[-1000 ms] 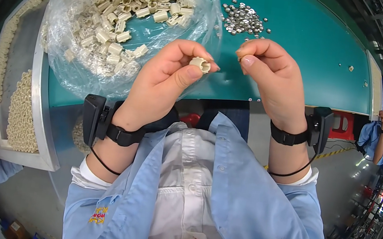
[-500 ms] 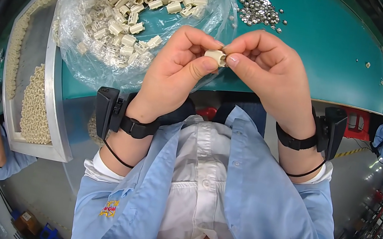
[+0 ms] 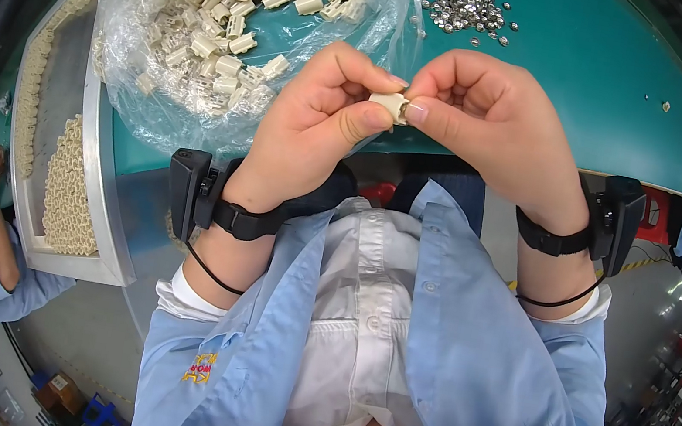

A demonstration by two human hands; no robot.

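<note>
1. Head view. I am holding a small cream plastic connector piece (image 3: 390, 106) between both hands, raised above the near edge of the green table (image 3: 590, 83), in front of my chest.
2. My left hand (image 3: 319, 122) is pinching the piece from its left side, thumb underneath, forefinger curled over the top. My right hand (image 3: 487, 120) is pinching it from the right, thumb tip pressing on its right end; remaining fingers are curled in. The two hands are nearly touching at the fingertips.
3. Key relation: the piece is lying directly between the two thumbs, its long axis running roughly left to right. Both hands are equally close; neither needs to reach. Whether a metal part is seated in the piece, I cannot tell; my fingers are covering it.
4. Beyond my left hand, an open clear plastic bag (image 3: 154, 106) is holding a heap of like cream pieces (image 3: 239, 13).
5. Beyond my right hand, a small pile of shiny metal caps (image 3: 469, 7) is lying on the table, well apart from the fingers.
6. Far left, a grey tray (image 3: 99, 177) is carrying rows of cream parts (image 3: 67, 190).
7. Nothing is standing between my hands and the bag or the caps. Other workers are sitting at the far left and far right edges.
</note>
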